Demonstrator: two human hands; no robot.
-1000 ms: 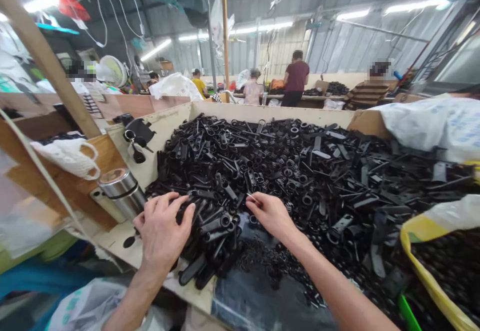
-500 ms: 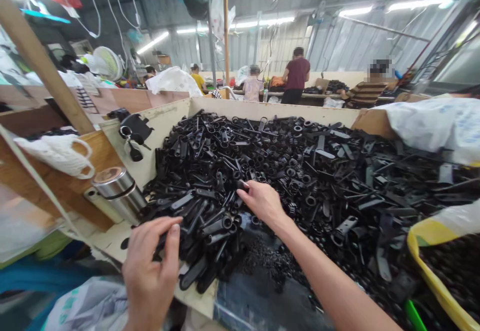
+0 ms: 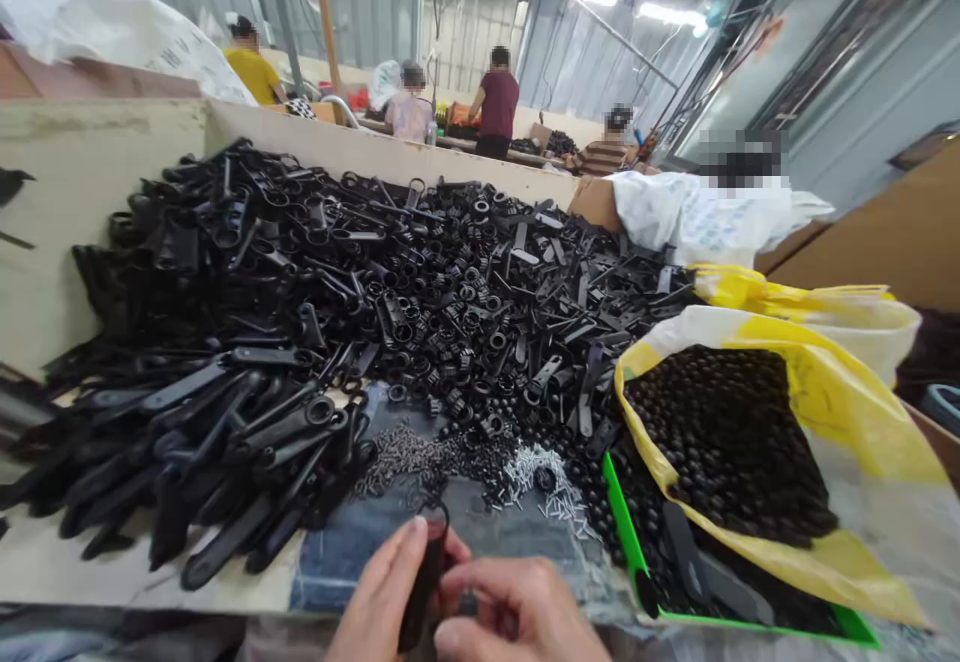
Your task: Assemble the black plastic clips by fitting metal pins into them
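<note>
At the bottom centre, my left hand (image 3: 382, 592) is closed around a long black part (image 3: 422, 587) that has a ring at its top end. My right hand (image 3: 517, 607) is beside it, fingers curled, pinching a small dark piece (image 3: 469, 602) near the black part. Just beyond both hands lies a blue-grey mat (image 3: 334, 562) with small grey pieces (image 3: 401, 452) and silvery pins (image 3: 544, 482) on it. A large heap of black parts (image 3: 300, 272) fills the area behind, with long handle-like parts (image 3: 225, 482) at the left.
A yellow and white sack (image 3: 847, 422) of black round pieces stands at the right, over a green tray (image 3: 622, 517). A pale wall (image 3: 300, 132) edges the heap. Several people work in the background, one in a maroon shirt (image 3: 499, 107).
The view has turned right and down. My right hand has come back from the heap to my left hand, which now holds the long black part.
</note>
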